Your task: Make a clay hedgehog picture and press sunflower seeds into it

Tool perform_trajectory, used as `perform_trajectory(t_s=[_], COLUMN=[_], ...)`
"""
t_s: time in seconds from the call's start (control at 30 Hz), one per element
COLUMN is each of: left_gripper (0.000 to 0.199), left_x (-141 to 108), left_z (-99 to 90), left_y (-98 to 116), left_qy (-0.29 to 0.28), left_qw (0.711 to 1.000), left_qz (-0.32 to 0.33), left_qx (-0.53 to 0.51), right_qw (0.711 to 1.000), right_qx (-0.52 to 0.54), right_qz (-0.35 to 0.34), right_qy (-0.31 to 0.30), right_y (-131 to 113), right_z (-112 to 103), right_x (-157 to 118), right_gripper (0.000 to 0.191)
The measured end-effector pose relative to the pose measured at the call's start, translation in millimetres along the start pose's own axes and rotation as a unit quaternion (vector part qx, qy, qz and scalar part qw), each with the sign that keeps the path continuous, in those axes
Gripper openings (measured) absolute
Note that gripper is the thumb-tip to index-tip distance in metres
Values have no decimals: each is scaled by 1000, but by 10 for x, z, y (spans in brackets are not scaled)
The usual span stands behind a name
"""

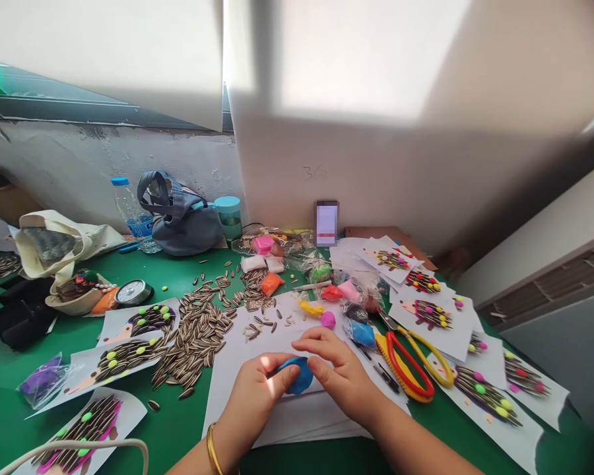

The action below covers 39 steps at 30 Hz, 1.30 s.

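Observation:
A flattened piece of blue modelling clay (301, 377) is held up between my two hands over a stack of white paper (242, 386). My left hand (257, 389) pinches its left side between thumb and fingers. On the right side, my right hand (334, 369) curves round with the thumb against the clay's edge. Just beyond the hands are a pink clay ball (328, 320), a yellow clay piece (311, 308) and a bag of blue clay (362, 334). Left of the paper spreads a heap of striped sunflower seeds (200, 330).
Red-and-yellow scissors (408, 359) lie right of the paper by black pens (386, 376). Seed-covered hedgehog pictures (428, 315) line both sides. Behind stand a phone (327, 224), a teal-lidded jar (228, 216), a grey bag (185, 224) and a water bottle (134, 214). A cable (94, 446) crosses the lower left.

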<state>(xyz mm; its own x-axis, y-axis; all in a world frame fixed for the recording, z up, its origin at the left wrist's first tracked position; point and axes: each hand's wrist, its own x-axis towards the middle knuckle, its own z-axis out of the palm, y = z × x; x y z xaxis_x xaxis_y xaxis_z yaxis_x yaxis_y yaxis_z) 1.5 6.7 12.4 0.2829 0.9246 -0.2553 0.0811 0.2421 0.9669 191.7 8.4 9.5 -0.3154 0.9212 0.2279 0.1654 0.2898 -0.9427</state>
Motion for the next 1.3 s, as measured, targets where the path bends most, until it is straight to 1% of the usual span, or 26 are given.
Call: perform_trajectory(t_s=[0.17,0.27,0.33,0.37,0.43,0.5,0.57,0.67,0.73,0.87,0.97,1.1,1.13,1.23,1.3], left_gripper=[48,55,60,57,43,37,37,38,38,39,40,42,42,43,45], left_x=[5,7,10,12,14,15,13,7,2,-2,0,7,7,5,0], left_z=[-6,1,9,12,15,15,12,15,23,44,49,38,34,25,25], left_y=[1,-7,-15,-18,-20,-18,-12,3,17,26,6,-8,-6,3,2], left_qy=[12,12,-7,-19,-30,-19,-9,-11,-25,-68,-74,-74,-72,-49,-27], left_qw=[1000,999,995,994,996,998,999,999,999,998,997,997,997,999,999], left_qz=[13,-8,-20,-21,-11,-4,-6,-11,-11,-8,-10,-13,-13,-11,-6], left_qx=[10,-53,-99,-105,-85,-57,-44,-30,-23,-17,-9,-4,-3,-7,-19], right_qw=[1000,999,999,999,999,1000,1000,999,999,997,998,997,998,999,999], right_qx=[5,13,16,15,11,5,-5,-11,-4,-13,-9,-9,-2,31,43], right_qz=[27,21,19,19,14,-6,-27,-35,-40,-51,-47,-50,-47,-19,8], right_qy=[11,37,48,46,36,26,10,-5,-7,-54,-48,-59,-49,8,25], right_y=[-11,-16,-6,2,19,31,32,19,9,3,5,15,19,35,41], right_z=[16,29,33,33,31,26,18,7,6,21,37,43,40,22,13], right_x=[25,36,34,31,21,7,-5,-15,-16,-20,-23,-20,-17,-2,11], right_gripper=[20,16,15,15,16,22,26,29,31,36,40,43,43,41,35])
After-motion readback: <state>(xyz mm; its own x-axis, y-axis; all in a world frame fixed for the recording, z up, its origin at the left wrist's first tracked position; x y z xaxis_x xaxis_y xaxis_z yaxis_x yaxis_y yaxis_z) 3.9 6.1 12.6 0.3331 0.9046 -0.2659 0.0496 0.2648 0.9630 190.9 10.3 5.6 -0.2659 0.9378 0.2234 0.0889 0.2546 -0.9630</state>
